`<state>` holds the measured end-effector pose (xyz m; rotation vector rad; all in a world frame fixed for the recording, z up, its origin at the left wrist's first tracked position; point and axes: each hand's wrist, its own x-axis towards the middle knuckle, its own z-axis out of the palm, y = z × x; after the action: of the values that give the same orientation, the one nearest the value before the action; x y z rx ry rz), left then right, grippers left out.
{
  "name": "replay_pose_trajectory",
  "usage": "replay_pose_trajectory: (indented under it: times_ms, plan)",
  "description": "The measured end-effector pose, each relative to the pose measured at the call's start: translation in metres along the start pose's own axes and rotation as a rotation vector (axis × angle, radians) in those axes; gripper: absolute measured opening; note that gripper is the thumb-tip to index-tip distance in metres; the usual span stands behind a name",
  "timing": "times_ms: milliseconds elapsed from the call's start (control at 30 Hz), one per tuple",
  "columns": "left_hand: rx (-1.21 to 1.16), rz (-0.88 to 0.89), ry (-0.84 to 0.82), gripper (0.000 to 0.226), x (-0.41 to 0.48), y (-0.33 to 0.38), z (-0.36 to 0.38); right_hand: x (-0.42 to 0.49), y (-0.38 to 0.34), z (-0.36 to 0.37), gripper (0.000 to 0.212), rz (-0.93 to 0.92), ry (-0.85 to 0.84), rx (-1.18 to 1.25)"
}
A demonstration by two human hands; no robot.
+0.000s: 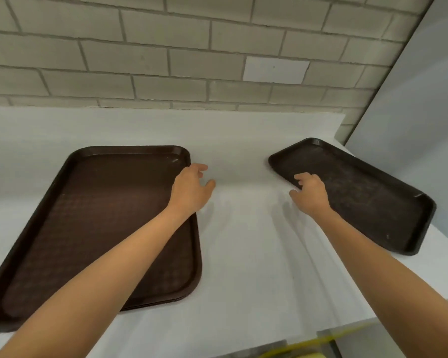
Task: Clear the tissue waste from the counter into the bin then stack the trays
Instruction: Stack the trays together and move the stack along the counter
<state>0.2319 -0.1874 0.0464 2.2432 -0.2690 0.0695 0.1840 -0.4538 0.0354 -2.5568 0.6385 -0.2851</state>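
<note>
At the near edge, toward 5 o'clock, a yellow thing shows below the tabletop; it may be the bin, but too little of it is in view to say. No tissue lies anywhere on the white surface that can be seen, so the clearing step looks done and the stacking is the step in hand.

Both bare forearms reach forward from 7 and 5 o'clock. At 9 o'clock lies a stack of trays, dark brown, with several rims showing at its near edge. The left hand is over the right rim of that stack, fingers loose and spread past the edge, grasping nothing.

At 3 o'clock a single tray lies askew, well apart from the stack, its far-right side near the tabletop's edge. The right hand is at its left rim, fingers bent over onto the tray floor and thumb outside the rim; whether they pinch the rim or only rest there I cannot tell.

The next move likely calls for a firm pinch on that rim, a lift clear of the tabletop, a turn to square the tray with the stack, and a carry toward 9 o'clock, with the left hand steadying the stack.

A brick wall closes the scene at 12 o'clock.
</note>
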Motion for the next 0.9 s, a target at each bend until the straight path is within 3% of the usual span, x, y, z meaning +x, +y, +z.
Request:
replay_pose_trajectory:
  times_ms: [200, 500, 700, 900]
  plan:
    - [-0.074, -0.093, -0.030, 0.044, -0.003, 0.048, 0.074, 0.022, 0.068, -0.030, 0.050, -0.014, -0.128, -0.081]
    - [-0.170, -0.215, -0.151, 0.046, -0.011, 0.099, 0.150, 0.031, 0.110, -0.055, 0.030, -0.076, -0.278, -0.146]
    - [-0.181, -0.258, -0.253, 0.050, -0.012, 0.129, 0.191, 0.032, 0.107, -0.063, 0.027, -0.168, -0.200, -0.079]
    - [-0.606, -0.431, -0.435, 0.052, -0.008, 0.154, 0.215, 0.033, 0.086, -0.075, 0.020, -0.208, -0.109, 0.172]
